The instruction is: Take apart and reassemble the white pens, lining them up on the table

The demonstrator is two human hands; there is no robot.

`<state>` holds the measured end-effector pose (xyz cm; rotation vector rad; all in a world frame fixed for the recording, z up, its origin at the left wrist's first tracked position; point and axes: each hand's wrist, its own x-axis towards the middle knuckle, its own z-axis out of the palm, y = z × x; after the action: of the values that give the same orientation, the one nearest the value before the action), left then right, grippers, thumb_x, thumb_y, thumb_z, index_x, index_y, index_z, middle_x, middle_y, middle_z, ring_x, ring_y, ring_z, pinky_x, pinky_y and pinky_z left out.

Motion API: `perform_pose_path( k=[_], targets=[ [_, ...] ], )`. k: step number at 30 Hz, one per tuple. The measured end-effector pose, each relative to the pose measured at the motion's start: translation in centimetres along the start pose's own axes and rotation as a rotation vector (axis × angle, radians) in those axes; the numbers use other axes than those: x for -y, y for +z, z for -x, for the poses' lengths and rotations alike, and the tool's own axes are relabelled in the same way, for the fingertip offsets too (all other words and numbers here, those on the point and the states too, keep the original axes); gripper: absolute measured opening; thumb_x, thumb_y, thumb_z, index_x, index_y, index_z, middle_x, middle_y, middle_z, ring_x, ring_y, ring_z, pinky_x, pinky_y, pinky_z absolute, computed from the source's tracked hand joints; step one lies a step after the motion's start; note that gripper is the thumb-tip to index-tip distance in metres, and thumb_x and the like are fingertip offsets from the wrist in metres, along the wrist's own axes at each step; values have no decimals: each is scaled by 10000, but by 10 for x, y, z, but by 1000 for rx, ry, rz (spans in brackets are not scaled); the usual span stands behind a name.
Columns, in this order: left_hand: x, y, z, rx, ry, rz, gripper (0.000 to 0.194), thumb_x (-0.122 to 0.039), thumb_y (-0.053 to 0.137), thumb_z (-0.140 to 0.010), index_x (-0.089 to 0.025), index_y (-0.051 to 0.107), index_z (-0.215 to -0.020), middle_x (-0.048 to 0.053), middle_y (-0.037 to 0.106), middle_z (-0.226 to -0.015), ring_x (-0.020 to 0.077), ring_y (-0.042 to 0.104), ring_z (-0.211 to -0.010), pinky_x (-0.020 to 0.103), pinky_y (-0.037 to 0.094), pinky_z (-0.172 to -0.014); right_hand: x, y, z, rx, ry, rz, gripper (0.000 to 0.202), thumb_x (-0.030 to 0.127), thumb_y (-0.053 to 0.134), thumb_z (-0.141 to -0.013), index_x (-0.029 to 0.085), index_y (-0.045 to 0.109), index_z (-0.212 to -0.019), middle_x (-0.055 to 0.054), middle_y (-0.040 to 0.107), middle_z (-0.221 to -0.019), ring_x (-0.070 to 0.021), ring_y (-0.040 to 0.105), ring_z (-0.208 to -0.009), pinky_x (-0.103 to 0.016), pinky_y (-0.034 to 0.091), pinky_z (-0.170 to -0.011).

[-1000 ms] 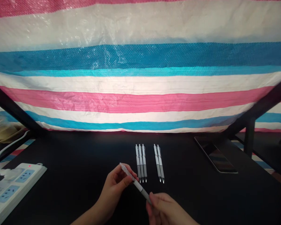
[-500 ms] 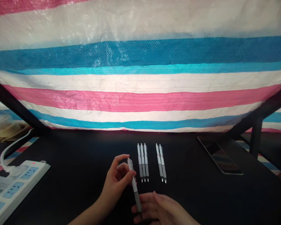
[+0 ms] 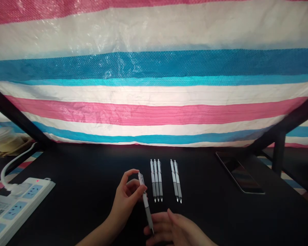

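Observation:
My left hand (image 3: 127,198) grips a white pen (image 3: 146,201) near its top, with the index fingertip on the push button. The pen tilts down to the right, and its grey grip and tip lie in front of the fingers of my right hand (image 3: 173,227). That right hand is open, fingers stretched out and thumb apart; whether it touches the pen I cannot tell. Beyond the hands, three matching pens (image 3: 156,181) lie side by side on the black table (image 3: 92,174), and two more pens (image 3: 176,181) lie just to their right.
At the left stands a white power strip (image 3: 23,208) with a plugged-in white cable (image 3: 5,167). A dark phone or tablet (image 3: 240,172) lies at the right. Behind the table hangs a striped plastic sheet (image 3: 154,95) between black frame bars (image 3: 17,114). A clear container (image 3: 1,138) sits far left.
The view has tilted up slightly. In the left hand the pen has shifted a little left, and its pointed tip now shows. The right hand has hardly moved.

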<state>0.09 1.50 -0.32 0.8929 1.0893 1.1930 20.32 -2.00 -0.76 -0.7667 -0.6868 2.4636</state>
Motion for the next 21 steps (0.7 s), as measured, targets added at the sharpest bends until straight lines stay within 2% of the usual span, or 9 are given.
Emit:
perform_pose_path(
  k=[6,9,11,13,16,18,21],
  targets=[
    [1,-1,-2,6,-22,37,432,-308,750,-775,-248,504,-1124,-45,622,-691,148,617,-642,263,521,-607,-3,-4,-8,-7,-45,5,515,492,649,-835,93,658,-1161,-203,685,-1119,-267,684,-936,-352,439,-808],
    [1,0,-3,12,-15,66,532,-308,758,-772,-263,484,-1225,-52,614,-692,140,611,-633,256,509,-609,-5,-3,-13,-47,-27,18,555,530,680,-801,70,672,-1112,-176,704,-968,-201,676,-790,-298,437,-730],
    [2,0,-2,26,-20,94,615,-303,765,-768,-276,461,-1302,-55,610,-698,139,615,-639,265,513,-632,-6,0,-15,-90,-13,35,566,555,683,-790,78,673,-1096,-119,685,-838,-156,641,-706,-259,417,-668],
    [3,1,-2,44,-49,103,529,-306,779,-755,-241,551,-1228,-35,619,-723,142,618,-662,266,517,-645,-4,4,-17,-109,3,94,541,561,683,-784,87,687,-1045,-47,625,-704,-108,579,-615,-222,383,-604],
    [5,2,0,71,-82,124,290,-314,790,-744,-175,654,-960,-2,626,-755,140,605,-682,257,518,-644,0,12,-17,-169,32,305,461,552,650,-791,99,693,-868,27,522,-563,-44,423,-449,-183,282,-472],
    [6,2,2,63,-76,148,244,-308,790,-744,-173,650,-891,-7,611,-743,132,592,-675,253,519,-639,3,15,-18,-247,19,429,417,533,638,-789,117,659,-783,51,497,-508,-29,336,-361,-184,202,-396],
    [7,3,3,19,-57,128,239,-312,805,-724,-175,645,-837,-13,606,-734,128,585,-667,241,519,-624,3,16,-17,-360,-64,529,337,466,696,-748,148,600,-688,71,495,-458,-33,318,-297,-208,138,-344]
  ],
)
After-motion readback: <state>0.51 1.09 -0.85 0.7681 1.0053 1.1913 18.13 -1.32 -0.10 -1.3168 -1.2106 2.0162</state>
